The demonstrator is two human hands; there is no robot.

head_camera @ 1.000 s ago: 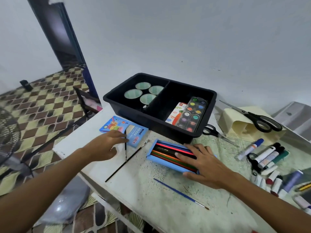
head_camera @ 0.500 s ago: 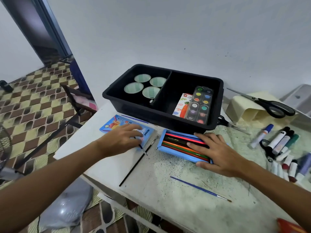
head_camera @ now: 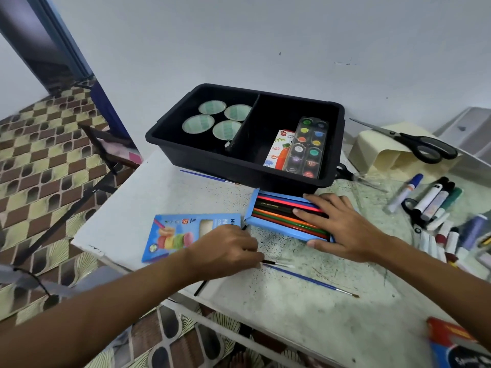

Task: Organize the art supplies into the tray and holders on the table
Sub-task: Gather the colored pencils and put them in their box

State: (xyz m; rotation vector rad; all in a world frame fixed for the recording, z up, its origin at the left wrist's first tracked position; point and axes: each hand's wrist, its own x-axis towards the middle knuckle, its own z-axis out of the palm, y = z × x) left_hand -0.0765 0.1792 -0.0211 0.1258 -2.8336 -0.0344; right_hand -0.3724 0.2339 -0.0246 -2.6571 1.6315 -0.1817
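Note:
A black two-part tray (head_camera: 239, 168) stands at the back of the table. Its left part holds several green-lined cups (head_camera: 198, 124); its right part holds a watercolour palette (head_camera: 305, 147) and a small card box (head_camera: 277, 151). In front of it lies an open blue box of coloured pencils (head_camera: 276, 215), and my right hand (head_camera: 345, 229) rests flat on the pencils. My left hand (head_camera: 225, 251) pinches a thin black brush (head_camera: 276, 263) just above the table. A long black brush (head_camera: 199, 288) runs under that hand. A blue brush (head_camera: 310, 280) lies nearer me.
The blue pencil-box sleeve (head_camera: 180, 235) lies left of my left hand. Another blue brush (head_camera: 210, 177) lies by the tray. Scissors (head_camera: 425, 146) sit on a cream holder (head_camera: 377, 152). Markers (head_camera: 433, 197) and paint tubes (head_camera: 449, 240) crowd the right side. A red and blue box (head_camera: 457, 343) sits near me.
My left hand has come off the blue sleeve and moved right and nearer with the thin brush between its fingers. My right hand has stayed on the pencils.

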